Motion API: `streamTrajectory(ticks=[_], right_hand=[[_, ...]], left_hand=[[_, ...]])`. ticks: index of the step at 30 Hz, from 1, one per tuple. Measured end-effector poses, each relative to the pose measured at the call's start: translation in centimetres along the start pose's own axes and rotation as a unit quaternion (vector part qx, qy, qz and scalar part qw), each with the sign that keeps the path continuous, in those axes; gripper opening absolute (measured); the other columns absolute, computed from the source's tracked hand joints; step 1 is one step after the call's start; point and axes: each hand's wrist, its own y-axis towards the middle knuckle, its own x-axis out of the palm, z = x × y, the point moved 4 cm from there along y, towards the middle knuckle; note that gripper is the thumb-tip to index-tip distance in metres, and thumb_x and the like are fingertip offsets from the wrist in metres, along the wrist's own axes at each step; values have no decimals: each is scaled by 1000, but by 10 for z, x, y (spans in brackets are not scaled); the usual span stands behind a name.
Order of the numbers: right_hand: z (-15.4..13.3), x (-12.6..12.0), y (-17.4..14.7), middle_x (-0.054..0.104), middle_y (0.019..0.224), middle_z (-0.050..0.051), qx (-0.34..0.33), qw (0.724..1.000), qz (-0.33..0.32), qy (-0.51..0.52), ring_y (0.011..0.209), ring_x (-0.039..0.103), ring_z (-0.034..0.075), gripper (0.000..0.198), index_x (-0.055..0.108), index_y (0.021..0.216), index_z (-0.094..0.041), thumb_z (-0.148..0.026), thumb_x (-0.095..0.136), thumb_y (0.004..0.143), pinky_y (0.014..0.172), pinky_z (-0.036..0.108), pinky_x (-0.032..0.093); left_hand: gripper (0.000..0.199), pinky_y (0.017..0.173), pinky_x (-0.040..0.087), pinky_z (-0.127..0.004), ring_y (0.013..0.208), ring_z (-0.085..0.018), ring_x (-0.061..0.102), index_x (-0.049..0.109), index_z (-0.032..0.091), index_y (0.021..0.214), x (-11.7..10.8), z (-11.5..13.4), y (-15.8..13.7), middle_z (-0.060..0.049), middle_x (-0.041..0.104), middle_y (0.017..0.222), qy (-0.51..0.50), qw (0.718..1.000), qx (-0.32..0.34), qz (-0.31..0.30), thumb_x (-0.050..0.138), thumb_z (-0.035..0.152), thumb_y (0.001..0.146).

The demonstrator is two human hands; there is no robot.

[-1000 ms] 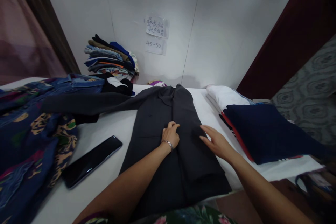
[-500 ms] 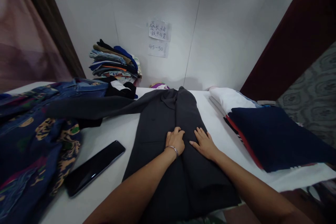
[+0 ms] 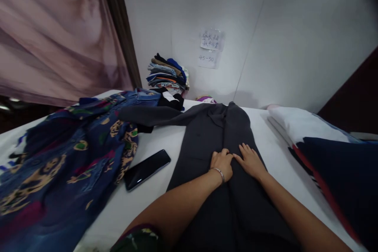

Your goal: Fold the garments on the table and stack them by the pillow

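Observation:
A dark grey coat (image 3: 197,145) lies on the white table, its right side folded over toward the middle and one sleeve stretched out to the left. My left hand (image 3: 222,164), with a bracelet at the wrist, is closed on the fabric at the folded edge; its fingers are curled. Flat on the folded part rests my right hand (image 3: 251,160), open, fingers spread, its thumb close to the left hand. The coat's lower end is partly hidden under my forearms.
A patterned denim jacket (image 3: 97,145) is spread at the left, partly under the coat's sleeve. A phone (image 3: 147,169) lies beside the coat. Folded clothes (image 3: 342,181) are stacked at the right, and another clothes pile (image 3: 167,75) stands against the wall with paper signs (image 3: 210,47).
My view has turned left, so everything appears farther right. My right hand has moved closer to my left hand on the coat, which stays in place.

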Motion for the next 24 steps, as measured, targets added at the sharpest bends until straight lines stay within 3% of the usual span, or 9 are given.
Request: streamTrajectory(ticks=[5, 8, 12, 17, 20, 24], right_hand=[[7, 2, -4, 43, 144, 19, -22, 1000, 15, -13, 137, 33, 32, 66, 48, 136, -10, -55, 30, 91, 110, 48, 27], [12, 6, -3, 48, 141, 15, -47, 999, 26, -4, 136, 35, 31, 58, 53, 133, -17, -51, 30, 92, 108, 50, 29], [16, 12, -1, 50, 140, 13, -48, 998, 34, -16, 136, 36, 30, 60, 54, 132, -17, -53, 29, 91, 108, 49, 31], [13, 14, -2, 49, 140, 14, -70, 996, 42, -40, 134, 37, 32, 58, 58, 128, -17, -51, 30, 90, 107, 49, 32], [10, 14, -2, 50, 140, 12, -70, 996, 43, -37, 135, 37, 32, 57, 58, 128, -20, -51, 30, 90, 107, 50, 32], [8, 11, -3, 49, 140, 12, -48, 997, 55, -28, 135, 37, 30, 61, 55, 131, -18, -55, 29, 90, 108, 48, 32]], left_hand=[[39, 97, 43, -34, 107, -18, 59, 64, 25, 112, -9, -11, 6, -1, 57, 126, -41, 999, -7, -7, 49, 19, 77], [38, 95, 46, -27, 108, -16, 58, 63, 26, 114, -36, -36, 19, 1, 57, 126, -27, 998, -56, 5, 47, 23, 80], [43, 97, 44, -28, 112, -17, 55, 61, 30, 118, -98, -94, 34, 1, 54, 131, 118, 984, -127, 32, 51, 19, 78], [49, 105, 30, -48, 131, -29, 37, 56, 21, 124, -173, -186, 17, -12, 43, 142, 226, 944, -227, 76, 49, 9, 77], [53, 111, 17, -50, 138, -29, 26, 53, 20, 127, -196, -229, -4, -13, 40, 146, 273, 923, -259, 85, 51, 7, 75], [41, 112, 7, -49, 139, -27, 22, 62, 21, 115, -212, -258, -18, -9, 42, 145, 306, 910, -262, 99, 46, 9, 79]])
